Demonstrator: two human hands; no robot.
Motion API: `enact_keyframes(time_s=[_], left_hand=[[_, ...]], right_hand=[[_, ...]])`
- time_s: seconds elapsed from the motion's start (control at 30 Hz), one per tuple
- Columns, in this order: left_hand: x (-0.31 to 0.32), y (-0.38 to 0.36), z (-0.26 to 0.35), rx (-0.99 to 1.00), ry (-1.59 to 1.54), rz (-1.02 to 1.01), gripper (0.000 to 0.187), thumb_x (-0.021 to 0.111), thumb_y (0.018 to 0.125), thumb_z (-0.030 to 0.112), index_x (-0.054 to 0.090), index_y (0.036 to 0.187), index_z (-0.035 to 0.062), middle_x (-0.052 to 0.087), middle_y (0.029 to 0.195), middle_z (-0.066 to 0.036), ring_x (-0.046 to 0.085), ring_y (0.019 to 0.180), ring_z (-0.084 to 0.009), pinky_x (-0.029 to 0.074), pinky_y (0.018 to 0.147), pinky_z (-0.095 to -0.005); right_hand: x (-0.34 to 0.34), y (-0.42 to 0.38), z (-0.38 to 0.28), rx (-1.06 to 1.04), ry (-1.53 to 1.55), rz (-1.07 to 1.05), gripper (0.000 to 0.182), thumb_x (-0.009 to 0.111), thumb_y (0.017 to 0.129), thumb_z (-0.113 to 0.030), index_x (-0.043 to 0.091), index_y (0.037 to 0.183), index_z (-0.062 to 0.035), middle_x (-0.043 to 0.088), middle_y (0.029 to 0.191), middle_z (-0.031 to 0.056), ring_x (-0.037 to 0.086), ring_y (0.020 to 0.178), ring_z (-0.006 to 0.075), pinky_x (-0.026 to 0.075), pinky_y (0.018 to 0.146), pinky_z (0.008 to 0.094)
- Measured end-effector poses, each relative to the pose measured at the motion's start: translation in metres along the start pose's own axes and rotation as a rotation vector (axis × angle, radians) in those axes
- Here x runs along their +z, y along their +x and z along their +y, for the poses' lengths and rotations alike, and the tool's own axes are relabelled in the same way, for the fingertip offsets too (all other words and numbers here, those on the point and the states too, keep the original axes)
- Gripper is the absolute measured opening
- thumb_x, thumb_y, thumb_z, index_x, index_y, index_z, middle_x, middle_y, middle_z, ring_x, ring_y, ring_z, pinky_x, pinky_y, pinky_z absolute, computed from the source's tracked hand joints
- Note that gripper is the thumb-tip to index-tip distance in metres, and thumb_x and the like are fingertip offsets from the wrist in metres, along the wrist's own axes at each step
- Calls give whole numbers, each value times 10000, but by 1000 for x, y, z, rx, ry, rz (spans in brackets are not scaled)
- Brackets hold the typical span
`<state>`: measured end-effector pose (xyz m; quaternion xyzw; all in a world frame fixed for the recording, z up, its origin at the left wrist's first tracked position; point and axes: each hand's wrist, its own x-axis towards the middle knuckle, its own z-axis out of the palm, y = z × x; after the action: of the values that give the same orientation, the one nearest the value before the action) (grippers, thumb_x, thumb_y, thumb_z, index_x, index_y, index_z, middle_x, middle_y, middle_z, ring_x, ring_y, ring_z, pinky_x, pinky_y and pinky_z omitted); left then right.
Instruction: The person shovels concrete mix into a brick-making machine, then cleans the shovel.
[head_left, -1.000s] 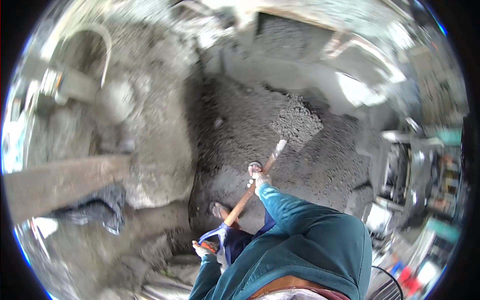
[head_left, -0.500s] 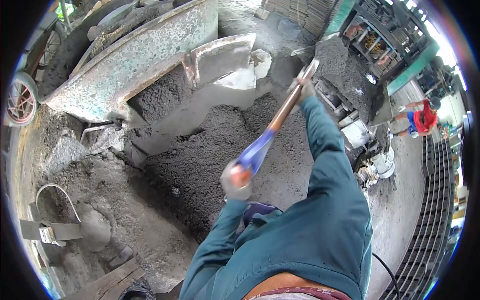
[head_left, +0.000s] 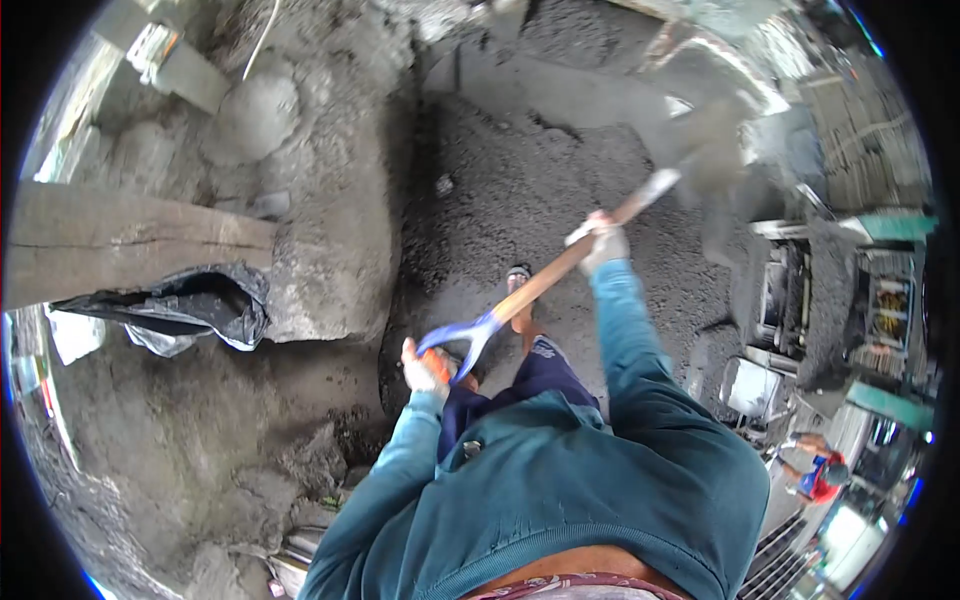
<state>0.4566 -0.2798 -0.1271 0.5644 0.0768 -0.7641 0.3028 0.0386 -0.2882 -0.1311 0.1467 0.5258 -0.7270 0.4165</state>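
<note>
A shovel [head_left: 548,277] with a wooden shaft and a blue D-shaped handle slants across in front of my body. My left hand [head_left: 424,368], in a light glove, is closed round the orange grip at the handle's end. Farther along, my gloved right hand [head_left: 600,243] wraps the shaft near the metal socket. The blade end is smeared by motion, with a grey blur of loose mix around it. Beneath the shovel spreads a bed of dark grey, crumbly mix [head_left: 540,190]. One sandalled foot [head_left: 518,285] shows between my arms.
A rough concrete ledge [head_left: 340,230] runs along the left, with a wooden beam [head_left: 140,240] and a black plastic bag [head_left: 215,300] on it. Machinery [head_left: 785,290] stands at the right. Another person in a red top [head_left: 826,478] is at the lower right.
My view has turned, so the ledge sits higher and the large trough has left the picture. Both hands stay on the shovel, which now slants lower, its blade end blurred among flying mix.
</note>
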Motion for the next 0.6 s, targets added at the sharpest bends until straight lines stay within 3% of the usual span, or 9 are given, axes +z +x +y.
enact_keyframes(time_s=[0.03, 0.07, 0.1, 0.17, 0.27, 0.37, 0.5, 0.53, 0.6], left_hand=[[-56, -5, 4, 13, -2, 132, 581, 434, 904, 677, 536, 637, 171, 500, 571, -15, 449, 466, -185, 351, 419, -351], [-153, -8, -1, -64, -191, -243, 564, 422, 910, 670, 508, 634, 187, 490, 567, -10, 433, 460, -172, 336, 416, -345], [-215, -34, -10, -27, -196, 47, 542, 402, 920, 668, 452, 651, 199, 458, 561, 6, 411, 466, -162, 309, 420, -359], [-339, -128, -61, 206, -62, 612, 642, 372, 923, 677, 643, 1054, 109, 658, 1009, -107, 628, 989, -228, 528, 840, -416], [-347, -218, -89, 177, -64, 1149, 556, 424, 929, 620, 627, 1022, 111, 632, 926, -74, 609, 889, -216, 511, 777, -392], [-317, -190, -87, 296, -126, 1272, 474, 475, 935, 564, 611, 990, 112, 606, 843, -41, 589, 789, -204, 495, 713, -368], [-230, -33, -61, 610, -173, 1088, 377, 544, 942, 488, 589, 948, 114, 571, 732, 3, 564, 656, -189, 474, 629, -337], [-149, 12, -32, 246, -284, 1066, 442, 490, 917, 582, 512, 787, 161, 422, 608, 21, 424, 539, -184, 339, 526, -344], [-176, 63, -55, 217, -353, 860, 548, 438, 878, 695, 424, 678, 185, 409, 585, 17, 375, 491, -187, 275, 473, -367]], right_hand=[[-4, 11, 77, 174, -53, -91, 88, 601, 835, -120, 517, 829, -142, 546, 768, 8, 568, 627, 195, 540, 606, 399], [-16, -10, 153, 342, -91, -41, 84, 606, 846, -140, 525, 826, -150, 542, 738, -1, 561, 611, 193, 516, 577, 396], [-24, -33, 227, 517, -122, 10, 85, 611, 858, -160, 534, 823, -158, 538, 709, -10, 555, 596, 192, 492, 549, 393], [-53, -108, 348, 779, -247, 36, 104, 609, 869, -179, 549, 788, -152, 538, 652, 16, 554, 553, 221, 473, 510, 409], [-121, -245, 491, 1215, -404, -133, 160, 596, 868, -162, 553, 726, -103, 541, 597, 91, 566, 481, 298, 491, 488, 462], [-92, -292, 487, 1352, -321, -103, 120, 639, 866, -149, 549, 811, -91, 539, 619, 99, 586, 514, 287, 513, 493, 481], [-26, -19, 506, 1030, -450, -88, 85, 632, 894, -155, 558, 874, -119, 560, 690, 75, 573, 536, 260, 511, 512, 453], [-11, 63, 495, 989, -445, -120, 76, 632, 886, -140, 558, 894, -125, 559, 706, 73, 573, 555, 257, 513, 532, 459], [0, 151, 475, 926, -499, -141, 101, 631, 870, -109, 557, 933, -135, 558, 737, 71, 574, 595, 250, 518, 571, 472]])
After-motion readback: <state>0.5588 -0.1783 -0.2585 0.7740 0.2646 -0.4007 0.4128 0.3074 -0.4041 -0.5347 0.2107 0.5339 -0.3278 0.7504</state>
